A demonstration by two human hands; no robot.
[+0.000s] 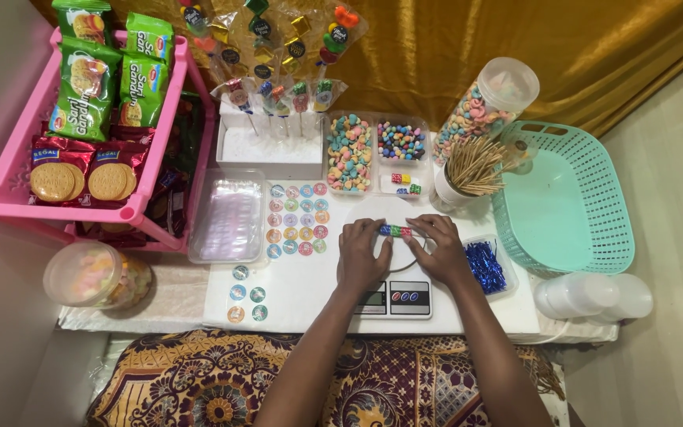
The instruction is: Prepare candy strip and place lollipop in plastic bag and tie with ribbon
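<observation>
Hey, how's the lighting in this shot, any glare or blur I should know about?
Head view: even, soft light with only faint shadows under the left hand and right hand; mild glare on the clear plastic tray and the jar lid; the small candies between the fingers look slightly soft; edges show slight wide-angle bending.

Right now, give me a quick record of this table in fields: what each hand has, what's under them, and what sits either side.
left hand: pinches one end of the row of small coloured candies
right hand: pinches the other end
under hands: small digital scale
left side: sheet of round stickers
right side: tray of blue twist ties, teal basket
behind: cup of wooden skewers
</observation>
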